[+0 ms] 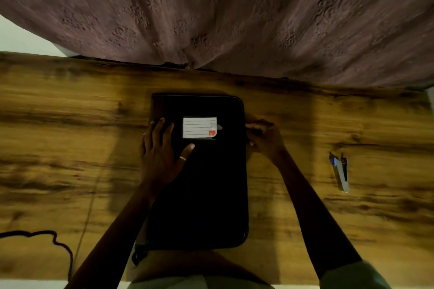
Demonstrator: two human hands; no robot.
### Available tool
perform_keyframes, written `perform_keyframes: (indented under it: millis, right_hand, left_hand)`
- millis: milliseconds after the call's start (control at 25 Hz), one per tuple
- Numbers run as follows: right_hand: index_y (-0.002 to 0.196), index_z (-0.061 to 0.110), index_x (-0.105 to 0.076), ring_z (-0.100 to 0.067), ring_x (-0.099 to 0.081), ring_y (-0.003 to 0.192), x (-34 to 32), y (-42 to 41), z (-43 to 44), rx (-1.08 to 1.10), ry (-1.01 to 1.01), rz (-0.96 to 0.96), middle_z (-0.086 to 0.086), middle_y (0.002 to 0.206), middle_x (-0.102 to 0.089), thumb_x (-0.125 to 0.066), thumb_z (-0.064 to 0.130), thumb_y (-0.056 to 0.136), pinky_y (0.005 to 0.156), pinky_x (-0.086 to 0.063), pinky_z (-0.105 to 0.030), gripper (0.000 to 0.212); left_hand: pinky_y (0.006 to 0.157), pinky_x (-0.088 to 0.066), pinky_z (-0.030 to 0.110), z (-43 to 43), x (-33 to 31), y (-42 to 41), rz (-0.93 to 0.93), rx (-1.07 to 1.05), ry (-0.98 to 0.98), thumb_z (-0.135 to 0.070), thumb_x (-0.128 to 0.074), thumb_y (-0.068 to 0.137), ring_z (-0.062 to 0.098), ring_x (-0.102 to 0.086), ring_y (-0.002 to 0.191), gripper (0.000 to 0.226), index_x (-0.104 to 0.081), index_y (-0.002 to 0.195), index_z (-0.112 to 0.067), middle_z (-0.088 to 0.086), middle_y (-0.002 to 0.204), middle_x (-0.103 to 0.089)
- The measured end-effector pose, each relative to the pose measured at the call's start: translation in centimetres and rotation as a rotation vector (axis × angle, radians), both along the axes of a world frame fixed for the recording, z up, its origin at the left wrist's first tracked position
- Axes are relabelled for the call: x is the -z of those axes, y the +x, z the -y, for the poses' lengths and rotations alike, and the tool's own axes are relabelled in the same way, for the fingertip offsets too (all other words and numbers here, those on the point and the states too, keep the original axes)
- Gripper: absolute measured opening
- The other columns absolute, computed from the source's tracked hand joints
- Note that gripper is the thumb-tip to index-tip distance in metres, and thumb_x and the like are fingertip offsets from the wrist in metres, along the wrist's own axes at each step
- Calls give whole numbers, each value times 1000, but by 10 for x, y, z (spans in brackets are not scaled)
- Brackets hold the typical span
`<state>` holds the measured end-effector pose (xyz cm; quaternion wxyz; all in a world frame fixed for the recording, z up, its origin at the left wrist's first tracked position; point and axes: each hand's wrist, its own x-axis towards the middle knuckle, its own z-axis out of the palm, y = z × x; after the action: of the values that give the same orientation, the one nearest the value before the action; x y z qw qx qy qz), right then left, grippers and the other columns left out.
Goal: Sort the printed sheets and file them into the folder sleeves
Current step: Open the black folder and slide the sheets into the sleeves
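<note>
A black zipped folder (211, 190) lies closed in the middle of the wooden table, long side running away from me. A white lined label (199, 127) with a small red mark sits on its cover. My left hand (162, 150) rests flat on the cover's left part, fingers spread beside the label. My right hand (264, 137) is at the folder's right edge with fingers curled, pinching something small and dark there, apparently the zipper pull. No printed sheets are visible.
A stapler (340, 171) lies on the wooden table (70, 148) to the right of the folder. A black cable (54, 241) curls at the near left corner. A mauve embroidered curtain (234, 12) hangs behind the table's far edge.
</note>
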<state>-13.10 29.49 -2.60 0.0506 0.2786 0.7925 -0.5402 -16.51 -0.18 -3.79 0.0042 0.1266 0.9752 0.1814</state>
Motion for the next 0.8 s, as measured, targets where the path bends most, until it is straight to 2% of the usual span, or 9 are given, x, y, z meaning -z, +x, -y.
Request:
perform_keyframes:
  millis: [160,240,360,560,680,800]
  right_hand:
    - [102,16,-73,-2,-54,44,4,35,9,-1,28,-15,-5,100,-65,-71,6,87,53,-48,-21,18]
    - [105,11,-74,0,-53,42,2,55,13,-33,50,-33,0,97,-64,-71,7,87,52,-47,-15,18]
    - [106,10,-74,-1,-55,43,2,85,20,-106,94,-64,11,94,-63,-71,9,87,54,-47,-13,19]
    - [103,13,-75,-1,-56,43,11,140,37,-97,88,-57,11,91,-63,-70,10,88,53,-47,-14,15]
    - [102,17,-75,-2,-58,46,13,172,51,-44,33,-66,6,93,-65,-70,11,89,49,-46,-18,15]
    - [103,13,-76,-1,-61,49,15,198,62,-43,81,-101,6,93,-65,-69,10,89,53,-46,-12,15]
  left_hand:
    - [115,-28,54,-2,-1,1,3,2,-10,-72,-45,86,32,-24,149,83,-42,146,-14,8,159,-31]
    - [115,-28,54,-2,-2,1,5,11,-19,-72,-45,87,33,-24,148,83,-42,146,-14,9,158,-32]
    - [116,-27,55,0,-3,0,16,38,-17,-71,-45,88,33,-22,149,84,-40,148,-13,10,159,-30]
    - [116,-26,55,10,-3,15,104,63,-2,-68,-48,91,27,-8,154,82,-29,155,-20,3,166,-18]
    - [117,-27,54,22,-1,36,90,87,2,-72,-37,89,29,-9,153,85,-31,155,-18,4,165,-20]
    - [116,-30,57,31,2,57,74,117,10,-69,-36,91,32,-12,153,82,-34,153,-16,7,164,-23]
